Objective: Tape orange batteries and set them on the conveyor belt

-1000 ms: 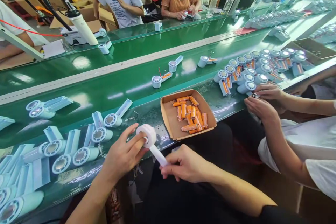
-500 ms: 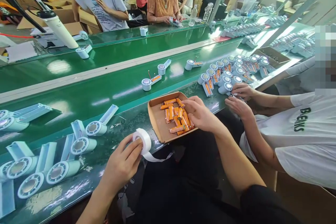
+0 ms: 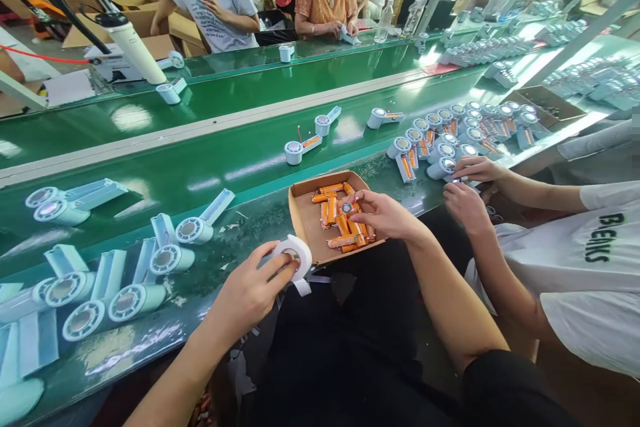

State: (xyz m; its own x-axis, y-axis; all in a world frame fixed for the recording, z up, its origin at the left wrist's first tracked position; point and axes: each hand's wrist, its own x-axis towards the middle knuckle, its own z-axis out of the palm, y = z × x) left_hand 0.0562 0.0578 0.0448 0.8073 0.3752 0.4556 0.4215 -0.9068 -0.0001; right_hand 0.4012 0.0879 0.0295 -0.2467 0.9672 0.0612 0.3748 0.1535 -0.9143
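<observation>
My left hand point(image 3: 253, 283) is closed on a roll of white tape point(image 3: 303, 256), with fingers through its core and a short loose end hanging below. Over an open cardboard tray point(image 3: 300, 230), my right hand point(image 3: 385, 215) pinches an orange cylindrical battery point(image 3: 347, 208), its round end facing me. Several more orange batteries point(image 3: 329, 211) lie heaped in the tray beneath the fingers. To the left of the tape, light-blue fan housings point(image 3: 194, 229) with round grilles and open trough-like handles rest along the bench.
Several housings with orange batteries point(image 3: 403, 147) crowd the bench at right, by a co-worker's hands point(image 3: 473, 193). A few housings sit on the green conveyor belt point(image 3: 240, 140). Across it, other people work beside a white cylinder point(image 3: 137, 50) with a black hose.
My right hand let go of the tape's end, reached into the tray and now lifts a battery. My left hand turned the roll slightly; its loose tape hangs shorter.
</observation>
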